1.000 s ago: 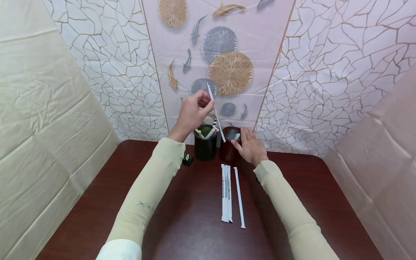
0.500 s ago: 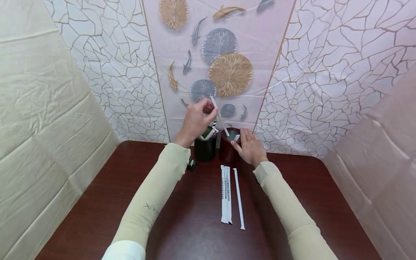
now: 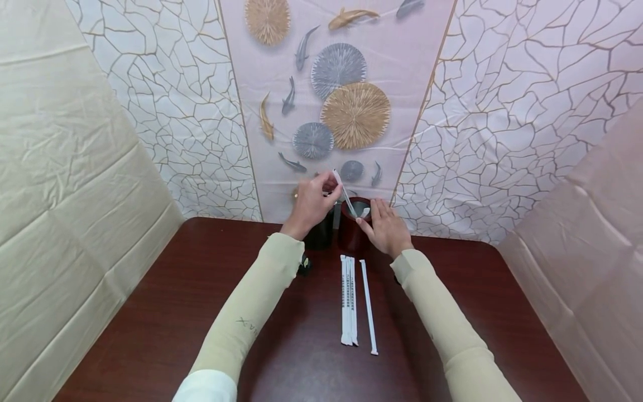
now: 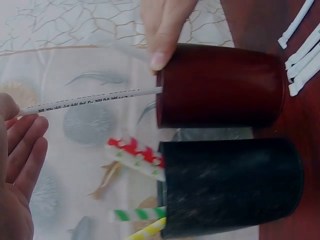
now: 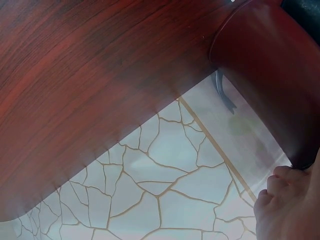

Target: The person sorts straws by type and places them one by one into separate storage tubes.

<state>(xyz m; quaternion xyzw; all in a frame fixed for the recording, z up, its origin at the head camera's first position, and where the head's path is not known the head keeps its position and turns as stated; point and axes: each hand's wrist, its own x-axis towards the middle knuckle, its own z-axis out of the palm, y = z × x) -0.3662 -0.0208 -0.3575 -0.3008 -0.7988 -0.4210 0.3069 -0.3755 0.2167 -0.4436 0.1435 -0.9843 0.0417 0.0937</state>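
My left hand [image 3: 311, 205] pinches a paper-wrapped straw [image 3: 345, 192] near its upper end. In the left wrist view the wrapped straw [image 4: 90, 101] slants to the dark red cup [image 4: 220, 87], its far end just inside the rim. Another white straw end [image 3: 366, 212] shows within that cup. My right hand [image 3: 388, 226] rests at the cup's right side with straight fingers, the thumb touching the rim. Beside it stands a black cup [image 4: 230, 187] with several patterned straws [image 4: 135, 156], mostly hidden behind my left hand in the head view.
Several wrapped straws [image 3: 349, 301] lie side by side on the dark wood table [image 3: 201, 312], and a single wrapped straw [image 3: 369, 307] lies just right of them. Right behind the cups hangs a patterned cloth backdrop [image 3: 281, 111].
My left hand has come down and slightly right, bringing the wrapped straw's lower end from beside the red cup into its mouth. The right hand stays at the cup.
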